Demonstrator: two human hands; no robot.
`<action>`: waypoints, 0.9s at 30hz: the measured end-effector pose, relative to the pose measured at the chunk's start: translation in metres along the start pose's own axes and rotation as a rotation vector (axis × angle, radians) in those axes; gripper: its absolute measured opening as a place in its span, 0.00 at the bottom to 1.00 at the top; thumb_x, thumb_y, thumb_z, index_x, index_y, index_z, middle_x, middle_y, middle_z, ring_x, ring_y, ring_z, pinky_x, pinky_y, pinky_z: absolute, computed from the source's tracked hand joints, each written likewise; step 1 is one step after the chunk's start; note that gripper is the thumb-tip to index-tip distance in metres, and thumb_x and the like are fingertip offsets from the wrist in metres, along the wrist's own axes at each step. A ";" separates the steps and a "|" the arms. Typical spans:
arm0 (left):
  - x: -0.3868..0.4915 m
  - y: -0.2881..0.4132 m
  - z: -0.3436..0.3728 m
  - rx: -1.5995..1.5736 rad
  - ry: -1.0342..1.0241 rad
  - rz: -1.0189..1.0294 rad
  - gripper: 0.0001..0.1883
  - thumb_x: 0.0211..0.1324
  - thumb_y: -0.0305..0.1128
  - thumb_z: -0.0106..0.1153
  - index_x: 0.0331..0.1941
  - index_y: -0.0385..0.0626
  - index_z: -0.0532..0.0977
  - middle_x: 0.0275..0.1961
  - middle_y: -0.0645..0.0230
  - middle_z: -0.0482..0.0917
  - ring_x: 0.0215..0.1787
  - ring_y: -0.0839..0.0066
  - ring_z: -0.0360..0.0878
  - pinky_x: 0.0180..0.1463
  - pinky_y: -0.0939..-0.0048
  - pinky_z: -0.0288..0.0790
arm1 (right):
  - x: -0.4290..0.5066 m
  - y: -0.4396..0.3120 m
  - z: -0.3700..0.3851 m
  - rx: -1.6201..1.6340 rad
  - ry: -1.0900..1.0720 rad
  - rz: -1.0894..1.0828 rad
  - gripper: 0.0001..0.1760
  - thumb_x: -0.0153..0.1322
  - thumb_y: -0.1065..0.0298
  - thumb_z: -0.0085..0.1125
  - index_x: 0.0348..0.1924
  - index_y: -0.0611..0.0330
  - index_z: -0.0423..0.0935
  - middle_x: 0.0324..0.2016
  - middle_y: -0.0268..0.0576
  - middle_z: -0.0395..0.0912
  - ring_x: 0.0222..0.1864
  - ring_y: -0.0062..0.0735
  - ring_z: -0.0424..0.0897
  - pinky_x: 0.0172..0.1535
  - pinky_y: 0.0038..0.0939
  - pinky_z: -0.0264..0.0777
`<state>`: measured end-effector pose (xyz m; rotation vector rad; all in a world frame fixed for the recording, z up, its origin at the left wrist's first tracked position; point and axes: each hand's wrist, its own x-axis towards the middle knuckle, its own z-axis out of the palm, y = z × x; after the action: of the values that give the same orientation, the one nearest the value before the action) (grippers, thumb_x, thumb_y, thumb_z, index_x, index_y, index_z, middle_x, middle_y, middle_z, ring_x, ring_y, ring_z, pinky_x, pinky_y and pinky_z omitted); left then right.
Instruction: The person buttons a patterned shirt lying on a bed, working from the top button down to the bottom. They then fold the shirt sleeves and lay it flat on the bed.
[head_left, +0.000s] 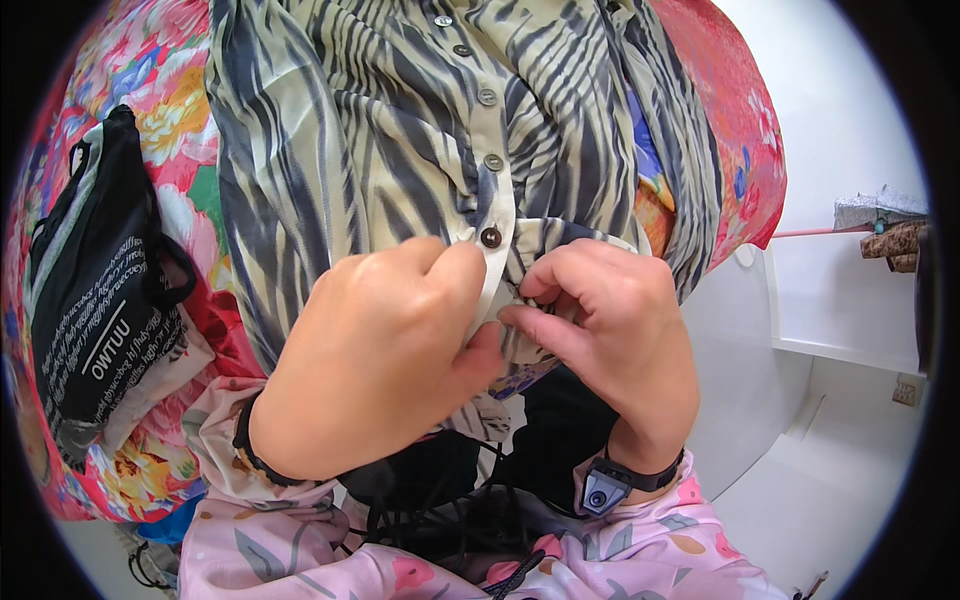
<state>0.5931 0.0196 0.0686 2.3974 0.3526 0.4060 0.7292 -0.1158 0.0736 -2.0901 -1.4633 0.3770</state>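
Note:
A cream and dark grey striped shirt lies spread before me, its row of buttons running down the middle. My left hand pinches the pale front edge of the shirt just below a dark brown button. On the other side of that edge, my right hand holds gathered shirt fabric between thumb and fingers. Both hands are close together, with a strip of the placket between them. What lies beneath the left fingers is hidden. Each wrist wears a black band, and the right one carries a small camera.
The shirt rests on red floral bedding. A black bag with white printing lies at the left. Black cords hang near my lap. At the right stand a white wall and rolled items on a ledge.

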 end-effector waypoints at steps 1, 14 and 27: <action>-0.002 0.003 0.000 0.020 -0.013 -0.020 0.12 0.40 0.22 0.67 0.24 0.38 0.70 0.21 0.62 0.73 0.18 0.66 0.73 0.23 0.68 0.67 | -0.001 0.001 0.000 0.019 -0.003 0.021 0.09 0.60 0.72 0.67 0.28 0.61 0.74 0.23 0.45 0.75 0.29 0.48 0.78 0.32 0.42 0.70; 0.016 -0.019 -0.015 -0.463 -0.331 -0.014 0.05 0.45 0.21 0.64 0.26 0.37 0.75 0.21 0.65 0.74 0.21 0.76 0.75 0.26 0.75 0.69 | -0.001 0.001 0.008 -0.169 0.097 -0.088 0.09 0.56 0.75 0.68 0.28 0.61 0.77 0.25 0.42 0.73 0.26 0.43 0.75 0.30 0.37 0.69; 0.016 -0.016 -0.006 -0.768 -0.291 -0.334 0.04 0.56 0.22 0.63 0.34 0.34 0.78 0.25 0.77 0.76 0.26 0.92 0.71 0.27 0.86 0.67 | -0.002 0.005 -0.010 0.892 -0.159 0.401 0.07 0.68 0.74 0.66 0.34 0.67 0.76 0.26 0.30 0.76 0.26 0.09 0.72 0.27 0.14 0.65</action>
<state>0.6032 0.0409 0.0656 1.5789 0.3704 0.0162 0.7369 -0.1219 0.0786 -1.5906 -0.7009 1.1317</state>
